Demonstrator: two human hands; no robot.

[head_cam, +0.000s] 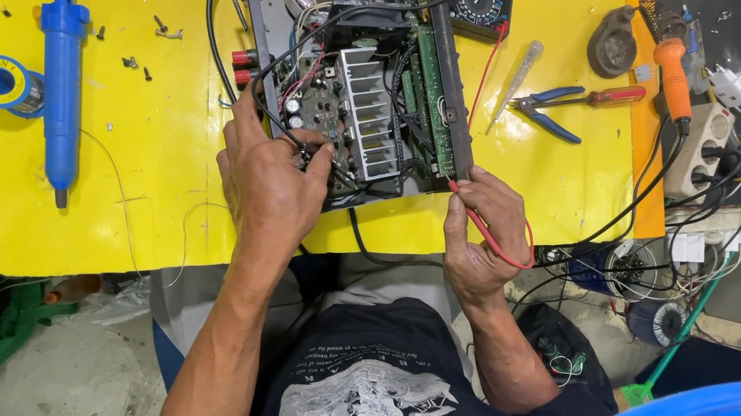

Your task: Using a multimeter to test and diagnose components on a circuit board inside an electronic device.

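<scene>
Head view: left hand (270,185) pinches black probe lead on green circuit board (322,120) inside open grey metal chassis (356,68); right hand (482,234) grips red probe lead (486,228) at chassis edge, yellow bench (153,124). Judgement: keep tips steady, bridging no neighbouring joints

Left arm: bare forearm rising from lower left, angled up and to the right, elbow bent out of frame. Left hand (270,187): back of hand to the camera, knuckles raised, fingers curled downward with thumb and forefinger drawn together at the tips (a pinching pose; what lies between them cannot be told).

Right arm: bare forearm rising nearly straight up from the torso, shorter in view, wrist slightly bent inward. Right hand (483,239): back of hand partly turned up, fingers folded, thumb and forefinger pressed together near the top of the hand. Both hands apart, roughly level.
</scene>
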